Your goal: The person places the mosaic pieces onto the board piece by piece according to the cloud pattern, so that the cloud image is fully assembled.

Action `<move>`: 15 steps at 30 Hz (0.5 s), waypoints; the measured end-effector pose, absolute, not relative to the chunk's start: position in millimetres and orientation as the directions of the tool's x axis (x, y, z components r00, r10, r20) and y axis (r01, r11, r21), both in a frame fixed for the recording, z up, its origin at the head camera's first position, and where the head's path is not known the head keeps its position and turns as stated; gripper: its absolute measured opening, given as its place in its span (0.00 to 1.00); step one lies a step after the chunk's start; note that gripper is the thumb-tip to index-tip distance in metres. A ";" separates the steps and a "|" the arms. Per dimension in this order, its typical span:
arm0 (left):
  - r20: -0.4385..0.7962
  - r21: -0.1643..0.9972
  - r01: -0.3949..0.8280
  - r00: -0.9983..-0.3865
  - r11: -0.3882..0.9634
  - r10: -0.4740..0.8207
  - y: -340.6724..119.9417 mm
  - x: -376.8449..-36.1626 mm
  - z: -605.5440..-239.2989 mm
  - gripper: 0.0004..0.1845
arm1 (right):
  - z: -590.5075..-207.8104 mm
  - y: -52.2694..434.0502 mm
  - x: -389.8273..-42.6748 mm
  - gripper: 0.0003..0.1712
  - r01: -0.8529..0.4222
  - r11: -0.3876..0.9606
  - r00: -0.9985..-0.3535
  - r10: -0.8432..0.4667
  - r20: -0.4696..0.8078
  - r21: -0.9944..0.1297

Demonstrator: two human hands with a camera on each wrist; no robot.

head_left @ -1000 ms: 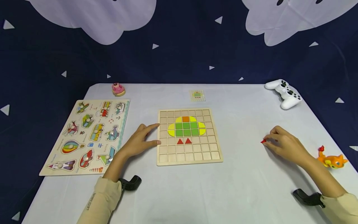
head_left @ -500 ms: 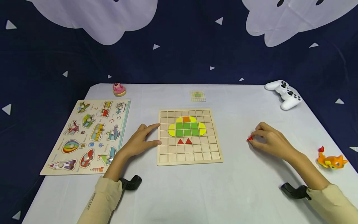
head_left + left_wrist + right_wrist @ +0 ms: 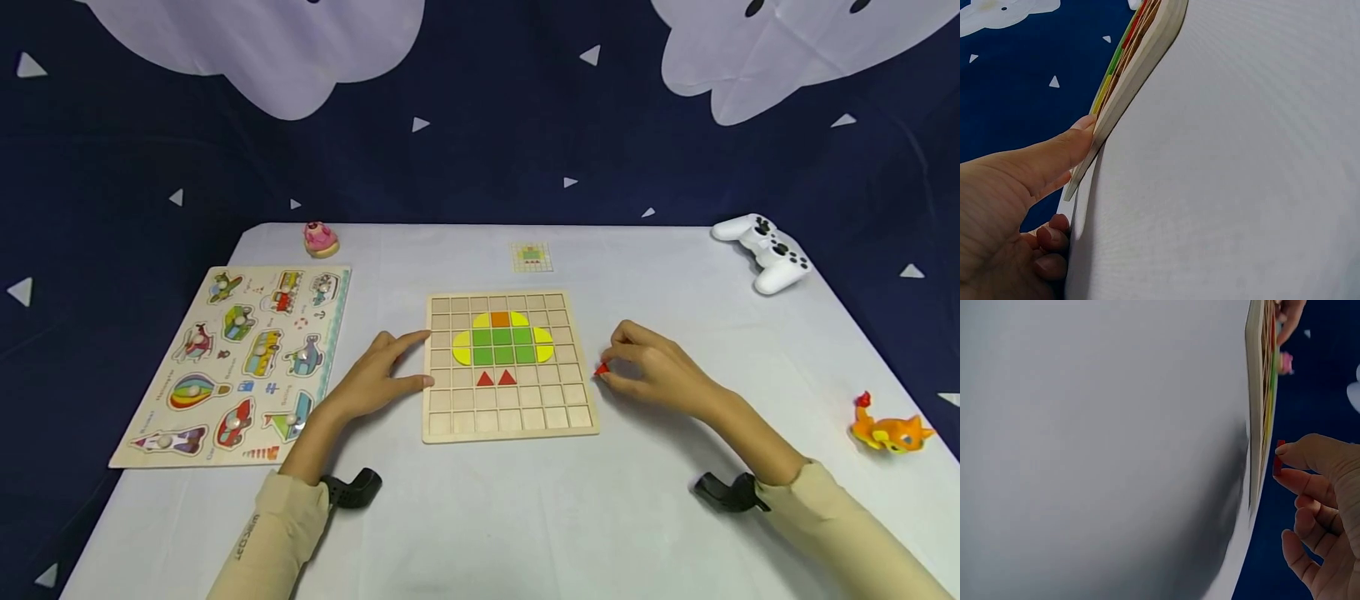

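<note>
A wooden grid board (image 3: pixel 509 417) lies mid-table, with green, yellow and orange tiles and two red triangles set in its upper middle. My left hand (image 3: pixel 378 377) rests at the board's left edge (image 3: pixel 1124 94), index finger and thumb touching it, fingers fairly straight. My right hand (image 3: pixel 651 371) hovers just right of the board and pinches a small red piece (image 3: pixel 602 368) between thumb and fingertips. The right wrist view shows the same red piece (image 3: pixel 1279 457) held beside the board's edge (image 3: pixel 1254 419).
A vehicle peg puzzle (image 3: pixel 238 360) lies at the left. A pink toy (image 3: pixel 320 239) and a small pattern card (image 3: pixel 532 257) sit at the back. A white game controller (image 3: pixel 765 251) is at the back right, an orange toy animal (image 3: pixel 890 430) at the right edge.
My right hand has carried the red piece leftward from the table's right side to just beside the board's right edge. The left hand has stayed in place.
</note>
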State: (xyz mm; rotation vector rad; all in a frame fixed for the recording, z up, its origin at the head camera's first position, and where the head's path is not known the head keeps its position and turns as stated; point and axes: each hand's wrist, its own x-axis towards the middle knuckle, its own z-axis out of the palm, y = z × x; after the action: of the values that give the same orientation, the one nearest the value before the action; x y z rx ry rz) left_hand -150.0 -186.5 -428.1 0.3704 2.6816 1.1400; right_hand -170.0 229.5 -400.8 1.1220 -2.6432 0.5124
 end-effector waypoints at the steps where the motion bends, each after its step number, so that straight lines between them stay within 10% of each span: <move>1: -0.088 0.727 0.149 -0.948 0.671 0.307 -186.6 -150.1 -428.2 0.39 | -401.2 224.0 -171.0 0.09 -0.737 0.635 -0.674 -0.658 0.336 -0.233; 15: -0.089 0.734 0.144 -0.949 0.664 0.303 -187.3 -150.8 -429.1 0.40 | -401.6 163.5 -175.9 0.08 -0.796 0.516 -0.600 -0.744 0.295 -0.317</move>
State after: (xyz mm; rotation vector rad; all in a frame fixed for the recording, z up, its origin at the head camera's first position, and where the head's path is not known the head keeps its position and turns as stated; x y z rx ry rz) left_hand -150.8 -187.3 -429.1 0.3640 2.6756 1.1545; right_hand -175.9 163.5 -401.6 1.3409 -2.6273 0.6454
